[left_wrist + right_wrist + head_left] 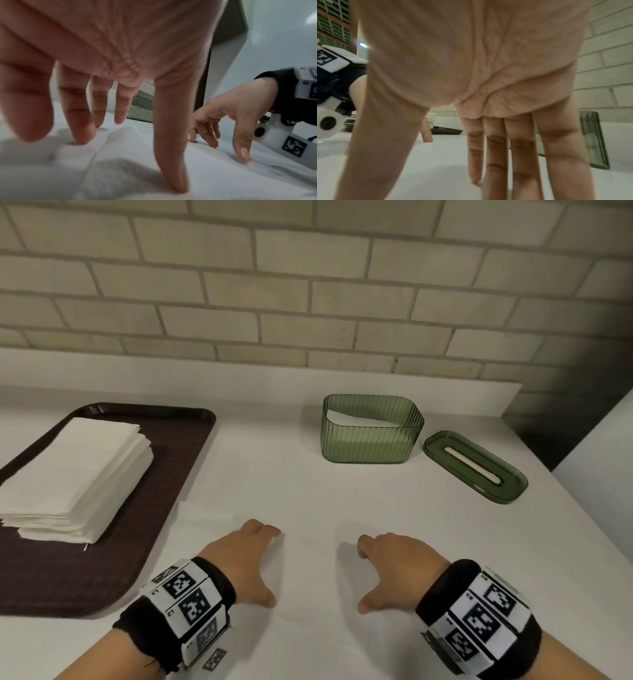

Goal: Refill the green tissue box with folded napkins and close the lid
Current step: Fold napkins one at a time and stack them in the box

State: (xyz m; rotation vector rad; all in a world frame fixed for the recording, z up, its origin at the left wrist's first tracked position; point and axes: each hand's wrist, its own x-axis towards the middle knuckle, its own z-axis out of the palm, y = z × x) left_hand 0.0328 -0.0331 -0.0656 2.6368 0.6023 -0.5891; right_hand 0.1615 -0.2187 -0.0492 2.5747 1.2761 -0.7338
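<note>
The green ribbed tissue box (pixel 371 440) stands open at the back of the white counter, with a few white napkins low inside. Its green slotted lid (pixel 474 467) lies flat on the counter just right of it. A white napkin (pixel 308 594) is spread on the counter in front of me. My left hand (pixel 246 563) and right hand (pixel 394 566) rest on it side by side, thumbs spread and fingertips pressing down. In the left wrist view the left hand's fingertips (pixel 80 139) dent the napkin (pixel 120 162). The right hand's fingers (pixel 496 155) point down at the sheet.
A dark brown tray (pixel 144 542) sits at the left with a thick stack of folded white napkins (pixel 75 474). A brick wall with a white ledge (pixel 260 371) runs behind the counter. The counter's right edge (pixel 561 484) drops off beyond the lid.
</note>
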